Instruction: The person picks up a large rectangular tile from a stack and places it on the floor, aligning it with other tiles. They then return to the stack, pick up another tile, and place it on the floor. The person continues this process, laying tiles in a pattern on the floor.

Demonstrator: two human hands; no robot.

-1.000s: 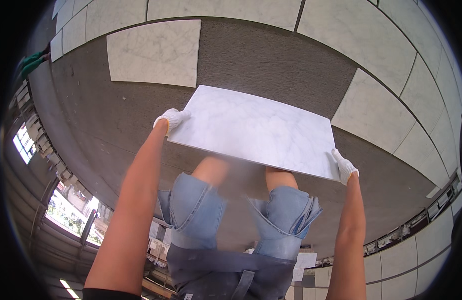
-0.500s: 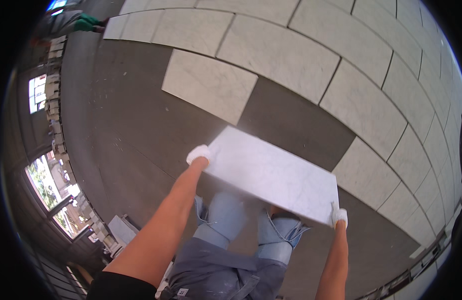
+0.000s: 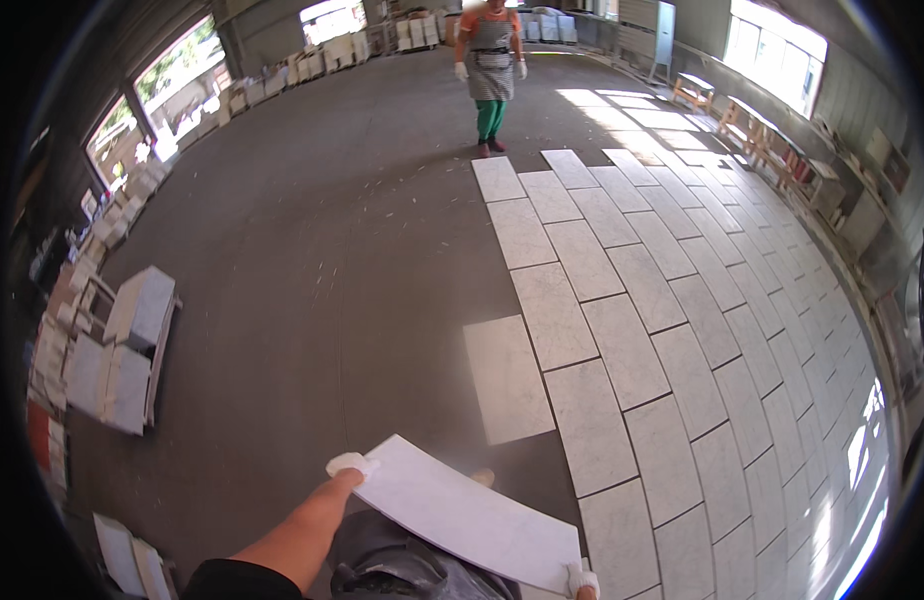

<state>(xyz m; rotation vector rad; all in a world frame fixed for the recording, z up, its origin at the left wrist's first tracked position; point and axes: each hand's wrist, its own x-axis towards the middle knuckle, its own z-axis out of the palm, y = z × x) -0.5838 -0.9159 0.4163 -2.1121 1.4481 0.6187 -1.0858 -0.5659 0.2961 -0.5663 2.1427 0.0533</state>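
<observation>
A white, faintly veined marble tile (image 3: 470, 515) is held off the floor close in front of my body, tilted down to the right. My left hand (image 3: 348, 467), in a white glove, is closed on its left end. My right hand (image 3: 582, 580), gloved as well, grips the right end near the lower edge of the view. Ahead of the held tile, a similar tile (image 3: 510, 378) lies flat on the dark floor against the left side of the laid rows (image 3: 622, 350). Part of my shoe (image 3: 483, 478) shows beyond the held tile.
A person (image 3: 491, 75) in a striped apron and green trousers stands at the far end of the tile rows. Stacked slabs (image 3: 127, 360) rest on a pallet at left. More stacks line the far wall (image 3: 327, 60), and benches (image 3: 762, 125) stand at far right.
My view has swung up and turned, bringing the far room and the standing person into sight. The tile stays in both hands and now appears nearer my body.
</observation>
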